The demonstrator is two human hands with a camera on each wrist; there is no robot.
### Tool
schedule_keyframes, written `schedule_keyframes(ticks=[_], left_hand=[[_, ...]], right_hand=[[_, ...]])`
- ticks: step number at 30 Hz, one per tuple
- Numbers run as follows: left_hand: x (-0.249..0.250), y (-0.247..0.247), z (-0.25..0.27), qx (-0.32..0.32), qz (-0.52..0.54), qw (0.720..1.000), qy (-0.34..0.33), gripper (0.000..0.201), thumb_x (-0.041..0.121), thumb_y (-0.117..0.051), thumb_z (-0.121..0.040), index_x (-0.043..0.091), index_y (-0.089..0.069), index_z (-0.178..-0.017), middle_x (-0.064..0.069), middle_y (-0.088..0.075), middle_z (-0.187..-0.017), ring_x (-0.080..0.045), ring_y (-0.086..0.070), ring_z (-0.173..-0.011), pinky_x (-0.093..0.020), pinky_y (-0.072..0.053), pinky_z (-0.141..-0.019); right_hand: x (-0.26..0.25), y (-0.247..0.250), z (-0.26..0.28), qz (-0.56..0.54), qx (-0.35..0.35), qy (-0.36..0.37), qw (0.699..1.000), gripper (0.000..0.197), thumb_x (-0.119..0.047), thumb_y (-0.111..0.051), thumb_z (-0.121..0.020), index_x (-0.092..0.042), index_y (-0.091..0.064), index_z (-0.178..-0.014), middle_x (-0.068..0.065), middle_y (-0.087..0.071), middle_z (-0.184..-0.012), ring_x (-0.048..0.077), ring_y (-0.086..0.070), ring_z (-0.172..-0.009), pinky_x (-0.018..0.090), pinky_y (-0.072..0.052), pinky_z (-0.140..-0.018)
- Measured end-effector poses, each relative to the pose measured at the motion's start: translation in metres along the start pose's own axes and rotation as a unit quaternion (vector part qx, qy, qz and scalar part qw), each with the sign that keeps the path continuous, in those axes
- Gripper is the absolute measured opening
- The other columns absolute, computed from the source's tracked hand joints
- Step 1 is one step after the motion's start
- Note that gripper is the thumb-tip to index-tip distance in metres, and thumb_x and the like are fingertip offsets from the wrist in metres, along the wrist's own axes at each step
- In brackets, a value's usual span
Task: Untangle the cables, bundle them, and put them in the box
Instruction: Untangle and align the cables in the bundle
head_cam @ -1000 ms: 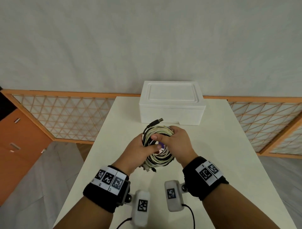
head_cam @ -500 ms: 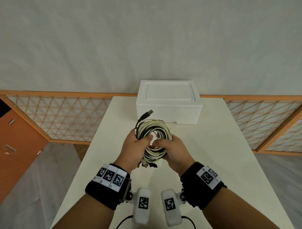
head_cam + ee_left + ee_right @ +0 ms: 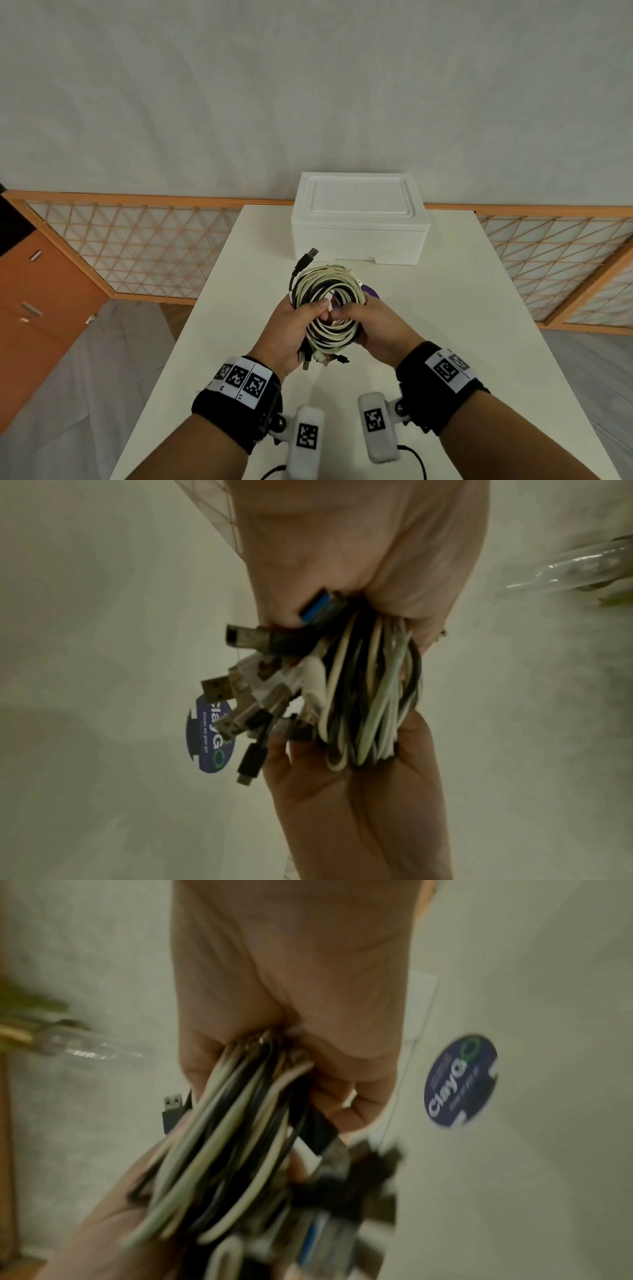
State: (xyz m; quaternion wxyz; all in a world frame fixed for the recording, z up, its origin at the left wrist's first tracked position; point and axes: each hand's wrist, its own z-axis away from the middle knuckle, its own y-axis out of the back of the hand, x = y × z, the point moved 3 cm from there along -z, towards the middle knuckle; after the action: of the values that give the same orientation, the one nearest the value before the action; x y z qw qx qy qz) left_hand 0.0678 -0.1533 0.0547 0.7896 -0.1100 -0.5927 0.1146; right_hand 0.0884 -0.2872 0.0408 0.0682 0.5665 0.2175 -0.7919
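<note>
Left hand [image 3: 291,329] and right hand [image 3: 375,329], fingers curled, both grip the coiled bundle of black and white cables [image 3: 329,301] above the white worktop [image 3: 445,308].

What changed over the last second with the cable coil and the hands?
The right hand slid from the top of the cable coil to its right side, uncovering the centre; a purple round sticker now shows beyond it. The left hand kept its grip. The foam box stayed closed on the table.
</note>
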Motion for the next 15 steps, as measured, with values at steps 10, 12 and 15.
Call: schedule_keyframes(ticks=[10,12,15], left_hand=[[0.018,0.007,-0.002,-0.047,-0.404,0.909,-0.092,0.032,0.006,-0.062,-0.079,0.031,-0.061,-0.1,0.013,-0.068,-0.093,0.001,-0.063,-0.086,-0.014,-0.045,-0.071],[0.02,0.001,0.001,-0.075,-0.414,0.901,-0.104,0.036,0.007,-0.061,-0.076,0.03,-0.062,-0.104,0.012,-0.069,-0.095,0.003,-0.063,-0.087,-0.013,-0.046,-0.072],[0.03,-0.004,0.006,-0.079,-0.386,0.91,-0.125,0.039,0.018,-0.061,-0.066,0.033,-0.063,-0.102,0.008,-0.071,-0.095,-0.003,-0.066,-0.086,-0.019,-0.052,-0.075]], right_hand=[[-0.049,0.007,0.01,0.562,0.112,0.18,0.8,0.107,-0.026,-0.076,-0.067,-0.017,-0.011,-0.152,0.004,-0.023,-0.155,0.019,-0.018,-0.143,0.038,-0.018,-0.118],[-0.046,-0.006,0.006,0.585,0.096,0.182,0.784,0.091,-0.02,-0.074,-0.065,-0.016,-0.03,-0.145,0.005,-0.045,-0.14,0.02,-0.041,-0.131,0.035,-0.031,-0.111],[-0.041,-0.007,0.006,0.379,0.134,0.169,0.9,0.063,-0.005,-0.074,-0.062,-0.027,-0.051,-0.117,-0.01,-0.065,-0.1,0.001,-0.063,-0.088,0.018,-0.05,-0.078]])
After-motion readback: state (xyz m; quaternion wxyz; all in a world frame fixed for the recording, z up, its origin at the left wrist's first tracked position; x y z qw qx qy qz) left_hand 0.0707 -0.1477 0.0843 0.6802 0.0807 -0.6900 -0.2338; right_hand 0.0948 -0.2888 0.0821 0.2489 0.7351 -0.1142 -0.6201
